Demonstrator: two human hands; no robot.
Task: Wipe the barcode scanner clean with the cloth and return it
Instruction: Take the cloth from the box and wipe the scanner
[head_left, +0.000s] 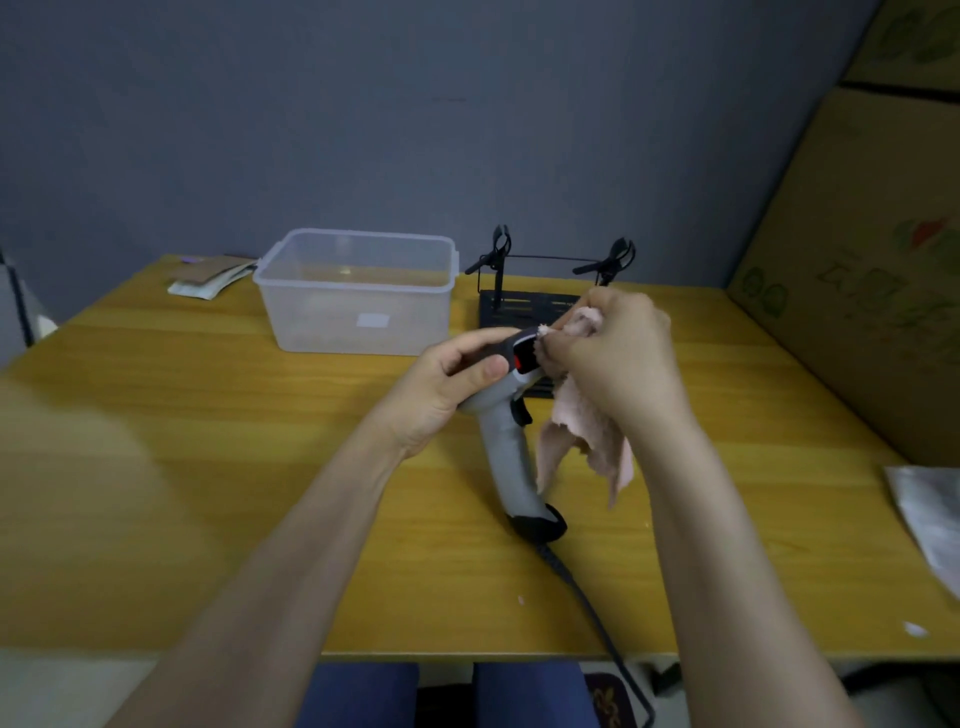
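Scanner (506, 447) is being held above table (208, 467) centre, head gripped by left hand (441, 395), fingers curled tight round it, handle pointing down w/ cable (587, 597) trailing off near edge. Right hand (618, 358) is pinching cloth (587, 431) shut vs. scanner's front. Black rack (524, 306) is standing just behind, partly hidden by hands. Clear tub (358, 291) is sitting to rear left; boxes (857, 270) at right.

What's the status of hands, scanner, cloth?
Left hand grips scanner head. Right hand presses cloth on its front. Nothing in the way.
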